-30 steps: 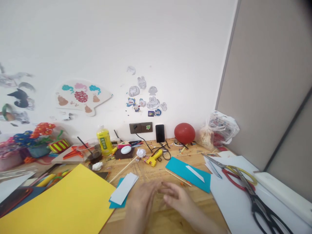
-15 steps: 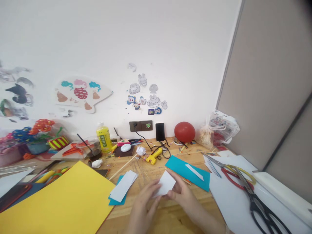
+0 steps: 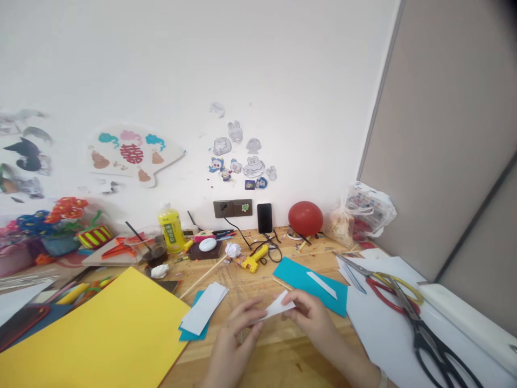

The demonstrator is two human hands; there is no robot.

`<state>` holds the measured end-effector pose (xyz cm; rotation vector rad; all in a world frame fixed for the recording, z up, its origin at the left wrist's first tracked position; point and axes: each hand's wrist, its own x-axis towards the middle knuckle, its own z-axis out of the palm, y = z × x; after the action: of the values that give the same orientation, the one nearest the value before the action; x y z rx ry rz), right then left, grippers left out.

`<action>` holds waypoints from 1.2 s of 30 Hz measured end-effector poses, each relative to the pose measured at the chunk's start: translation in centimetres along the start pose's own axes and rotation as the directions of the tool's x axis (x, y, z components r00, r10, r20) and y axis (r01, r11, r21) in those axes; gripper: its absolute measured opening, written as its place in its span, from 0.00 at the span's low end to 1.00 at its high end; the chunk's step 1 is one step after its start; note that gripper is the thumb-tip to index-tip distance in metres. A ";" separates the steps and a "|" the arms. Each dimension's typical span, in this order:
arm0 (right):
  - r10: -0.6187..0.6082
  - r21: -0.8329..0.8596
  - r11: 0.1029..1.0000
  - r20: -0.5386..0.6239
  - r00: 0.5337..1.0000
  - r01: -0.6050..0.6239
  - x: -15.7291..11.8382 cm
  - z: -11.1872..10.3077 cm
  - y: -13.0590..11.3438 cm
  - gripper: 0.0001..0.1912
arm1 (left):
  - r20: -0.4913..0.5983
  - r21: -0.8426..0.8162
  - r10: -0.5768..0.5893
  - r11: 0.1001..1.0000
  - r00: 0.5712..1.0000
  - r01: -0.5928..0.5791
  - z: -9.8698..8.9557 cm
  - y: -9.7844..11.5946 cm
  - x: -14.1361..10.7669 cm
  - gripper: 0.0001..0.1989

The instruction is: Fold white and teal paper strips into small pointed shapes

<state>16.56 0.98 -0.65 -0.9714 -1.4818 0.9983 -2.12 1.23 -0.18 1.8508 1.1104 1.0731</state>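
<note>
A small piece of white paper (image 3: 278, 306) is held over the wooden table between both hands, tilted so that it shows as a narrow shape. My left hand (image 3: 238, 334) pinches its left end between thumb and fingers. At the opposite end, my right hand (image 3: 309, 318) grips the paper with curled fingers. To the left, white paper strips (image 3: 205, 308) lie on a teal piece of paper (image 3: 194, 335). A larger teal sheet (image 3: 294, 273) rests beyond my right hand, with a narrow white strip (image 3: 322, 285) on it.
A big yellow sheet (image 3: 105, 328) covers the left side. Scissors with black handles (image 3: 432, 345) and scissors with red and yellow handles (image 3: 388, 293) lie on white sheets at right. Behind are a yellow glue gun (image 3: 255, 260), a red balloon (image 3: 306, 218), a phone (image 3: 265, 218) and a bottle (image 3: 171, 229).
The white paper has turned from facing me fairly flat to a narrow, tilted view. My right hand's fingers have shifted to its upper right end; the left hand stays at the left end.
</note>
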 end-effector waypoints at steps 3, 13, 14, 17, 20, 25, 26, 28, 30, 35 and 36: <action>-0.006 -0.040 0.999 -0.064 0.998 0.003 0.0 0.0 0.1 0.04 | -0.041 -0.177 -0.144 0.975 0.989 0.135 0.2 -1.3 0.3 0.13; -0.111 -0.219 0.972 -0.111 0.988 0.085 -0.5 1.4 1.6 0.07 | 0.107 -0.888 -0.412 0.369 0.905 0.273 3.1 -1.2 -0.2 0.32; -0.115 -0.235 0.968 -0.095 0.989 0.090 -0.6 1.5 1.6 0.07 | 0.104 -0.890 -0.406 0.369 0.908 0.267 3.1 -1.1 -0.2 0.32; -0.108 -0.252 0.964 -0.087 0.990 0.083 -0.7 1.6 1.4 0.08 | 0.060 -0.874 -0.417 0.417 0.907 0.249 2.8 -1.2 -0.1 0.31; -0.030 -0.136 0.991 -0.156 0.987 0.008 -0.5 2.0 1.3 0.11 | -0.009 -0.859 -0.456 0.458 0.890 0.226 2.7 -1.2 0.1 0.29; 0.130 0.154 0.983 -0.234 0.964 -0.096 -0.3 2.9 1.9 0.19 | -0.066 -0.845 -0.496 0.490 0.866 0.216 2.7 -0.5 0.0 0.25; 0.144 0.188 0.977 -0.238 0.960 -0.100 -0.3 3.0 1.9 0.20 | -0.071 -0.842 -0.502 0.493 0.862 0.217 2.7 -0.3 0.0 0.25; 0.150 0.222 0.971 -0.248 0.957 -0.095 -0.3 3.1 2.0 0.21 | -0.086 -0.837 -0.510 0.503 0.856 0.216 2.5 0.0 -0.1 0.24; 0.154 0.222 0.970 -0.252 0.955 -0.098 -0.3 3.1 1.9 0.22 | -0.090 -0.823 -0.513 0.521 0.854 0.227 2.3 0.4 -0.2 0.22; 0.178 0.206 0.970 -0.248 0.952 -0.128 -0.4 3.2 1.6 0.20 | -0.092 -0.774 -0.524 0.573 0.847 0.270 1.8 0.9 -0.5 0.18; 0.181 0.204 0.970 -0.246 0.952 -0.132 -0.4 3.3 1.6 0.20 | -0.105 -0.769 -0.527 0.581 0.844 0.267 1.7 0.9 -0.5 0.17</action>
<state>13.48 0.79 -2.63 -1.0539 -1.0843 1.0558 -0.41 0.16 -0.25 0.7332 0.9927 1.3101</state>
